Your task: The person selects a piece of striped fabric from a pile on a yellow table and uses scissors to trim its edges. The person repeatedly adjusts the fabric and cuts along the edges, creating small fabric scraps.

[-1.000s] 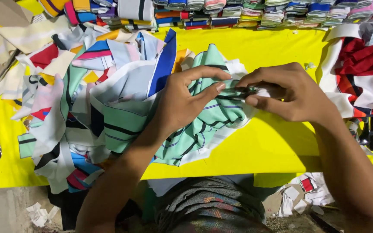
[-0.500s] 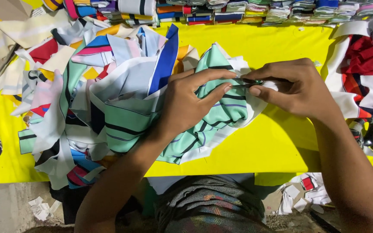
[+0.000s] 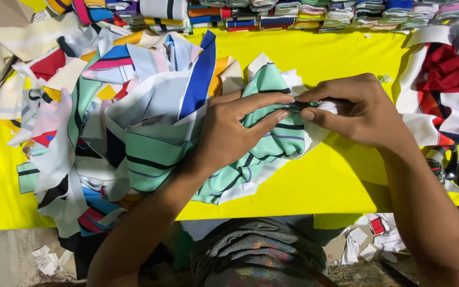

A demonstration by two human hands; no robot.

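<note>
A mint-green striped fabric piece [image 3: 264,154] with dark lines and a white edge lies on the yellow table [image 3: 325,180]. My left hand [image 3: 235,133] rests on it and pinches its upper edge between thumb and fingers. My right hand [image 3: 357,109] pinches the same edge from the right, fingertips nearly touching the left hand's. A small fold of the cloth is gripped between both hands.
A heap of striped and coloured fabric scraps [image 3: 96,111] covers the table's left half. Folded fabric stacks [image 3: 293,13] line the far edge. Red and white cloth [image 3: 452,90] lies at the right. Paper scraps [image 3: 367,244] litter the floor below.
Both hands have stayed pinched on the green cloth's edge; the cloth and hands shifted slightly as the fingers worked the fold. Otherwise the scene is unchanged.
</note>
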